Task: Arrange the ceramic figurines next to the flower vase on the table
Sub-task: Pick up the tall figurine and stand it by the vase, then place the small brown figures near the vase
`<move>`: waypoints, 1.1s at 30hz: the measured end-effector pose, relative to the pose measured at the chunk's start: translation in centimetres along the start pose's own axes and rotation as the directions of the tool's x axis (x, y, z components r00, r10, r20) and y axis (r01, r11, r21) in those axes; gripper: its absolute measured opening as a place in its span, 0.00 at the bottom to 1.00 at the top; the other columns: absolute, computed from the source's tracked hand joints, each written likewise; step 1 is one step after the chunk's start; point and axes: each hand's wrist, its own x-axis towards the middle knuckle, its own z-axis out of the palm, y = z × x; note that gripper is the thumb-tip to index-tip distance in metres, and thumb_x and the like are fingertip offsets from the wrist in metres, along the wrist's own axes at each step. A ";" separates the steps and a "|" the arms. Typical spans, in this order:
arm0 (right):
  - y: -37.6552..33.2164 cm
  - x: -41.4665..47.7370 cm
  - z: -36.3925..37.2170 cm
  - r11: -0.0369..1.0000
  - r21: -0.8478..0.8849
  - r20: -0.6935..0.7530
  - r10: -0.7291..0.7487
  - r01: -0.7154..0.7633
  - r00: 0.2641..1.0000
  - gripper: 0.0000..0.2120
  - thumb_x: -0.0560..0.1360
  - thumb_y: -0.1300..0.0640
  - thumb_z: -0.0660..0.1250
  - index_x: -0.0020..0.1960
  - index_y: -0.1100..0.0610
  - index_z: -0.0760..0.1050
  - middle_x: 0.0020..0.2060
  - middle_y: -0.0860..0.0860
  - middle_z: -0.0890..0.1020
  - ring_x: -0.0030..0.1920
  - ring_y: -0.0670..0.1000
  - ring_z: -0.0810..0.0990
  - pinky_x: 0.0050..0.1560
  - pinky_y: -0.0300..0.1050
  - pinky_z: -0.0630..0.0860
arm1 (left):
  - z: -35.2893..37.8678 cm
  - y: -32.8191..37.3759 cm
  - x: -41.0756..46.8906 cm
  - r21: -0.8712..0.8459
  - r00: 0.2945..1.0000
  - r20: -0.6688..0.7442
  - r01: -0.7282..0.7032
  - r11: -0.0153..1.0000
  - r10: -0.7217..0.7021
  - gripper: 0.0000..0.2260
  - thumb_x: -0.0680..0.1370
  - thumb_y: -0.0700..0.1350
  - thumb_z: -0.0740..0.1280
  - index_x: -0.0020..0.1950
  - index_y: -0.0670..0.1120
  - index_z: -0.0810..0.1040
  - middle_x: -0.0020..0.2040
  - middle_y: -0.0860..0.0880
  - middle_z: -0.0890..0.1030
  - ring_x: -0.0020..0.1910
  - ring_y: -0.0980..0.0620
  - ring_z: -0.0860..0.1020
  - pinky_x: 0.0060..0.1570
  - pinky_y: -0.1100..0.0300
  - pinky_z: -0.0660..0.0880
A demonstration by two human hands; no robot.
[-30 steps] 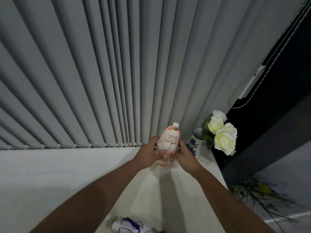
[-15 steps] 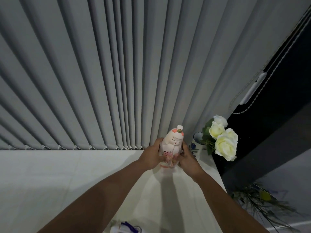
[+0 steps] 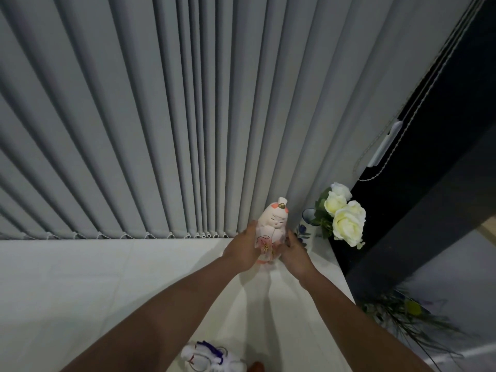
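Note:
A pink and white ceramic figurine [image 3: 272, 224] stands upright at the far right of the white table [image 3: 80, 285], just left of the flower vase [image 3: 306, 232]. My left hand [image 3: 243, 249] holds its left side and my right hand [image 3: 294, 251] its right side. The vase is white with blue flowers painted on it and carries cream roses [image 3: 346, 218]; my right hand hides its lower part. A second figurine [image 3: 206, 359], white with purple trim, lies at the near edge of the view between my forearms.
Grey vertical blinds [image 3: 161, 130] hang right behind the table's back edge. The table's right edge runs beside a dark wall panel [image 3: 429, 210]. A green plant [image 3: 408, 315] sits lower down on the right. A blind cord with a white handle [image 3: 385, 146] hangs upper right.
Both hands have carried the pink figurine a little farther back and to the right, closer to the vase. The grip on it is the same.

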 end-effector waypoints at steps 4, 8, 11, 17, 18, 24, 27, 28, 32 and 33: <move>-0.4 -2.2 -0.3 1.000 -0.001 0.053 0.015 -0.015 0.998 0.16 0.80 0.62 0.58 0.66 0.51 0.68 0.56 0.49 0.78 0.52 0.45 0.78 0.47 0.34 0.75 | -0.7 0.4 -1.8 0.035 0.999 -0.032 -0.010 0.999 0.011 0.31 0.76 0.43 0.67 0.76 0.49 0.57 0.69 0.42 0.73 0.66 0.41 0.74 0.63 0.44 0.74; 0.8 -5.0 -0.5 0.997 -0.065 0.110 0.047 -0.041 0.993 0.19 0.80 0.55 0.61 0.70 0.50 0.66 0.65 0.51 0.74 0.54 0.46 0.73 0.57 0.43 0.67 | -0.7 -0.7 -5.0 0.081 0.999 0.039 -0.035 0.996 0.032 0.28 0.79 0.45 0.65 0.76 0.46 0.58 0.73 0.42 0.69 0.71 0.43 0.69 0.70 0.49 0.68; 2.6 -7.4 -0.7 0.985 -0.127 0.124 0.134 -0.119 0.983 0.29 0.78 0.54 0.65 0.76 0.54 0.58 0.74 0.55 0.66 0.68 0.52 0.69 0.60 0.42 0.64 | 0.0 -2.1 -8.4 0.131 0.990 0.121 -0.083 0.988 0.067 0.26 0.81 0.50 0.62 0.76 0.45 0.60 0.75 0.45 0.67 0.73 0.46 0.66 0.73 0.53 0.63; 5.8 -12.9 -0.5 0.964 -0.221 0.198 0.194 -0.149 0.961 0.33 0.72 0.65 0.67 0.74 0.52 0.62 0.74 0.55 0.65 0.68 0.52 0.68 0.57 0.40 0.67 | 2.3 -3.9 -14.5 0.181 0.972 0.197 -0.163 0.970 0.127 0.18 0.80 0.55 0.61 0.69 0.54 0.71 0.71 0.52 0.73 0.69 0.51 0.71 0.72 0.51 0.65; 6.2 -13.8 -0.4 0.960 -0.241 0.201 0.191 -0.140 0.961 0.33 0.71 0.65 0.66 0.74 0.52 0.64 0.73 0.54 0.66 0.66 0.51 0.69 0.55 0.39 0.68 | 2.6 -4.0 -15.2 0.216 0.971 0.199 -0.176 0.960 0.133 0.17 0.80 0.55 0.60 0.68 0.55 0.71 0.70 0.53 0.74 0.69 0.51 0.71 0.72 0.50 0.63; 9.3 -17.8 0.7 0.940 -0.315 0.231 0.211 -0.133 0.950 0.37 0.67 0.65 0.71 0.73 0.52 0.64 0.71 0.52 0.69 0.62 0.49 0.70 0.42 0.28 0.71 | 3.9 -3.6 -18.2 0.333 0.926 0.364 -0.230 0.915 0.100 0.22 0.75 0.58 0.63 0.69 0.56 0.70 0.70 0.54 0.74 0.72 0.51 0.66 0.76 0.44 0.50; 10.4 -19.3 1.7 0.916 -0.390 0.182 0.182 -0.099 0.966 0.33 0.70 0.63 0.70 0.72 0.53 0.65 0.71 0.51 0.70 0.69 0.51 0.70 0.60 0.37 0.71 | 4.4 -3.2 -19.0 0.392 0.900 0.415 -0.305 0.868 0.129 0.26 0.73 0.57 0.66 0.70 0.54 0.68 0.69 0.51 0.75 0.71 0.50 0.67 0.76 0.43 0.47; 10.7 -19.8 2.0 0.906 -0.414 0.152 0.164 -0.088 0.975 0.30 0.71 0.62 0.70 0.71 0.54 0.66 0.70 0.51 0.72 0.69 0.51 0.70 0.64 0.39 0.69 | 4.6 -3.2 -19.2 0.412 0.895 0.424 -0.327 0.851 0.139 0.26 0.73 0.57 0.66 0.70 0.53 0.68 0.68 0.50 0.75 0.71 0.49 0.68 0.76 0.43 0.48; 11.7 -21.3 3.3 0.920 -0.382 0.031 0.106 -0.086 0.994 0.21 0.73 0.64 0.67 0.65 0.57 0.71 0.58 0.53 0.81 0.61 0.53 0.78 0.65 0.42 0.71 | 5.1 -3.4 -19.5 0.459 0.880 0.432 -0.403 0.792 0.198 0.16 0.72 0.53 0.68 0.58 0.52 0.75 0.58 0.50 0.81 0.64 0.47 0.73 0.74 0.42 0.53; 12.0 -21.6 3.5 0.924 -0.374 0.011 0.093 -0.082 0.996 0.20 0.73 0.65 0.66 0.64 0.57 0.72 0.56 0.54 0.82 0.58 0.53 0.79 0.64 0.43 0.72 | 5.4 -3.6 -19.5 0.469 0.881 0.425 -0.412 0.782 0.209 0.14 0.72 0.52 0.67 0.56 0.52 0.75 0.56 0.50 0.81 0.63 0.47 0.74 0.72 0.43 0.54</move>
